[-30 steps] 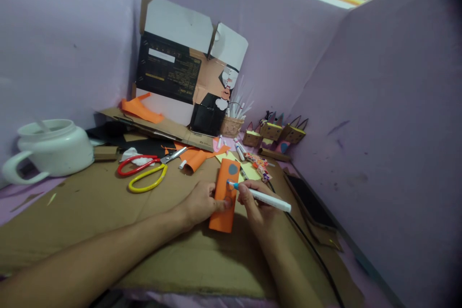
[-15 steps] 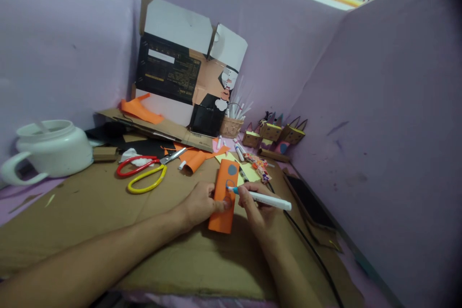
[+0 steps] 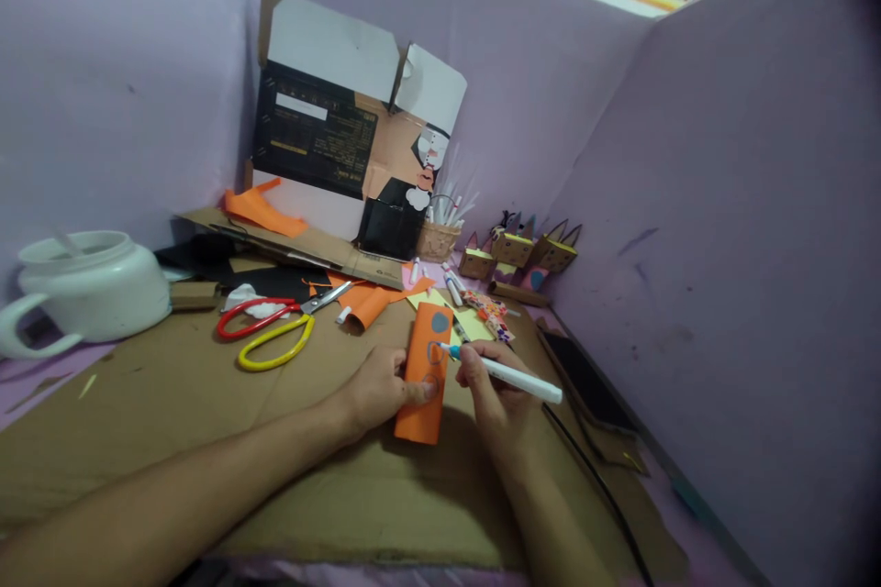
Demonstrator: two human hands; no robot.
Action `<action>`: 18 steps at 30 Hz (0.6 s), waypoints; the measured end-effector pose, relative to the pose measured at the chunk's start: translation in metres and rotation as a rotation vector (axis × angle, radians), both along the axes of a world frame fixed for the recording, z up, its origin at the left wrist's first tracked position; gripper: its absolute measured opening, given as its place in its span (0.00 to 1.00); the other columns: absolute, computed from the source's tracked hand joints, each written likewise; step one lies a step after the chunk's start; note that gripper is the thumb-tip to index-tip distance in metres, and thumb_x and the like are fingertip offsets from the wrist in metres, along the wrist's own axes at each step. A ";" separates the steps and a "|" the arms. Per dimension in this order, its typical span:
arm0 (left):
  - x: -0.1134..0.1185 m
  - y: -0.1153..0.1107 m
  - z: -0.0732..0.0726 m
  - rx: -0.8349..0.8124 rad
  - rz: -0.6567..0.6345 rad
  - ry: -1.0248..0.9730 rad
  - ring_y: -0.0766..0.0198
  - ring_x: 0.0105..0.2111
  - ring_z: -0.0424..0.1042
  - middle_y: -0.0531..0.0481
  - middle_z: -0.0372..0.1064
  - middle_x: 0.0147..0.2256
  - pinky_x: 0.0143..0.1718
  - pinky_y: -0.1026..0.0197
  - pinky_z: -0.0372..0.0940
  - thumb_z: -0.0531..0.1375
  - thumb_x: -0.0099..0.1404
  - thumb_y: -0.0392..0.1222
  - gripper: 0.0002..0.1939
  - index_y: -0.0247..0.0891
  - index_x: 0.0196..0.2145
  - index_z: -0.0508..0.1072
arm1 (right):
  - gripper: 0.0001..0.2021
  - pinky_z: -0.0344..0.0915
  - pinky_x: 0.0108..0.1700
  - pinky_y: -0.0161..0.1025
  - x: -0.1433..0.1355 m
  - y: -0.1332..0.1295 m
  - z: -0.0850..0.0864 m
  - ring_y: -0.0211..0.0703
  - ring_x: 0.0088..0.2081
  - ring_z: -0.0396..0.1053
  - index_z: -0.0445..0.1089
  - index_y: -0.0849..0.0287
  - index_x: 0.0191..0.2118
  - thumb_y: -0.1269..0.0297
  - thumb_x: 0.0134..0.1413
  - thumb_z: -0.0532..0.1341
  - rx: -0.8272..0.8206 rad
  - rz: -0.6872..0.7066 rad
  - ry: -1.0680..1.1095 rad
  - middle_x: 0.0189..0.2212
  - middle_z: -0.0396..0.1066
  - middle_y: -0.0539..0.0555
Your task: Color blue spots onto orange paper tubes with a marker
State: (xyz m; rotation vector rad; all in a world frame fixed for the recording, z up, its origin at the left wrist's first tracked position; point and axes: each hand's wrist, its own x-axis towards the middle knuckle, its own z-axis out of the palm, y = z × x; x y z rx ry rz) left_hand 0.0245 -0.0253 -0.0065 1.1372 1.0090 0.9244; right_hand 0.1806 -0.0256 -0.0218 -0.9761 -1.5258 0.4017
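Note:
An orange paper-covered box (image 3: 419,417) stands out over the cardboard, its long face turned toward me. Three circles run down that face: the top one is filled in blue-grey, the lower two are outlines. My left hand (image 3: 382,390) grips the box from the left, thumb across the lowest circle. In my right hand (image 3: 499,385) is a white marker (image 3: 523,380) with a blue tip, held like a pen. Its tip meets the face at the middle circle. The fingers behind the box are hidden.
Red-and-yellow-handled scissors (image 3: 275,330) lie left of the box, beyond them a white pot (image 3: 96,289). Orange paper scraps (image 3: 368,307), a basket of markers (image 3: 440,240) and small cardboard figures (image 3: 516,252) are behind. A phone (image 3: 588,376) and a black cable (image 3: 598,477) lie at right.
The marker's tip has shifted slightly up and right within the middle circle. Both hands keep their hold; the whole view has slid a little.

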 end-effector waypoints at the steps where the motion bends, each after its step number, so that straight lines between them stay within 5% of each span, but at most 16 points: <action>1: 0.000 0.000 0.000 -0.002 -0.001 -0.005 0.64 0.25 0.65 0.53 0.69 0.22 0.28 0.63 0.59 0.70 0.39 0.44 0.17 0.32 0.27 0.73 | 0.10 0.62 0.25 0.34 0.000 0.000 0.000 0.37 0.21 0.65 0.71 0.59 0.29 0.59 0.58 0.60 0.000 0.002 -0.009 0.19 0.67 0.48; 18: -0.001 0.002 -0.007 0.022 -0.046 -0.047 0.61 0.30 0.68 0.49 0.72 0.28 0.32 0.62 0.61 0.70 0.41 0.45 0.19 0.32 0.30 0.75 | 0.10 0.63 0.24 0.34 0.000 0.004 -0.005 0.38 0.22 0.68 0.73 0.59 0.30 0.59 0.56 0.61 -0.017 0.033 -0.012 0.20 0.70 0.50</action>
